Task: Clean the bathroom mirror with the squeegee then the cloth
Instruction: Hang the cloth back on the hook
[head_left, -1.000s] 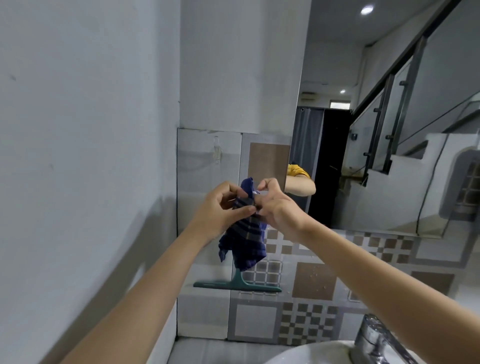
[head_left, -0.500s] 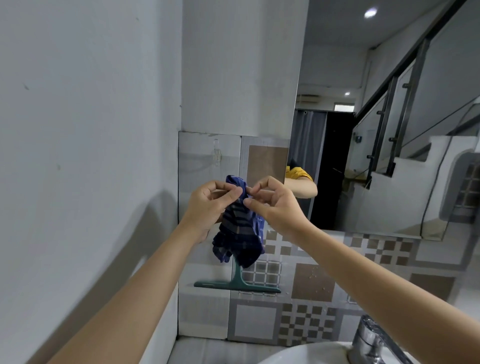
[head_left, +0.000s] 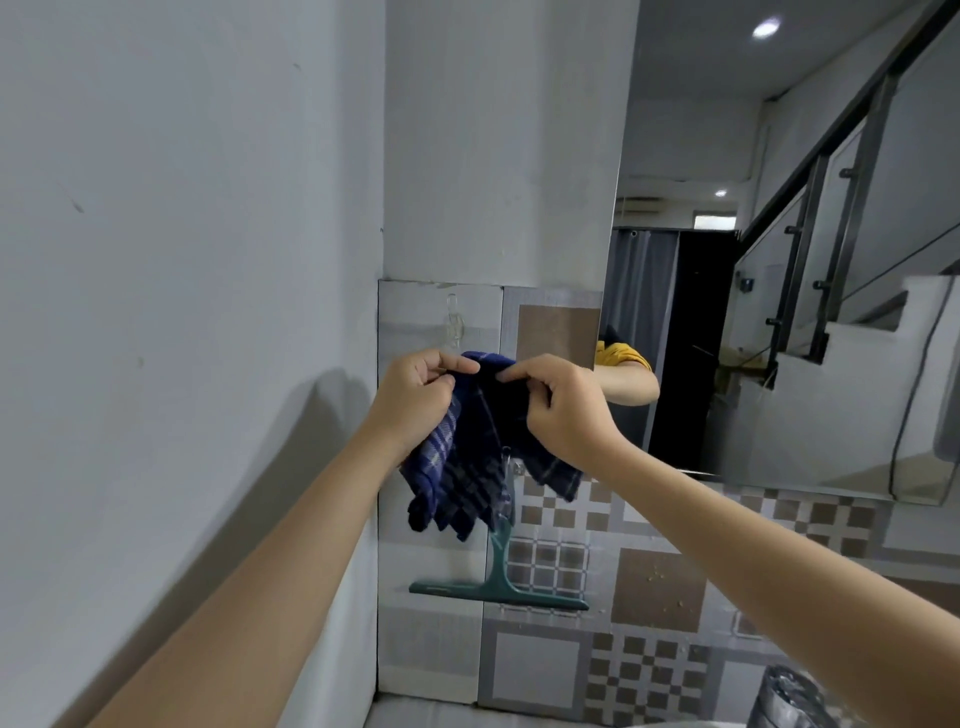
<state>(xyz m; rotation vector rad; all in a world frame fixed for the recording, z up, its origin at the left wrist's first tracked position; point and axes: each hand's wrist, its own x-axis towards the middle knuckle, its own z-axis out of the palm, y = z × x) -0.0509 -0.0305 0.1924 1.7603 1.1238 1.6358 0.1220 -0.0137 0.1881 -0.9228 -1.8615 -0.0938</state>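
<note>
A dark blue checked cloth (head_left: 470, 467) hangs between my two hands in front of the tiled wall. My left hand (head_left: 415, 397) pinches its top left edge, and my right hand (head_left: 558, 408) pinches the top right edge. The cloth's lower folds droop loose. Behind and below the cloth, a green squeegee (head_left: 501, 587) hangs on the tiles, blade down, its handle top hidden by the cloth. The mirror (head_left: 779, 234) fills the upper right, its left edge just right of my hands.
A plain grey wall (head_left: 182, 260) stands close on the left. A clear hook (head_left: 453, 319) is stuck on the tile above my hands. A chrome tap (head_left: 789, 696) shows at the bottom right. Stairs, a railing and a yellow sleeve appear as reflections.
My hands have drawn slightly apart along the cloth's top edge, and the bunched cloth has spread wider and hangs lower. The squeegee has not moved.
</note>
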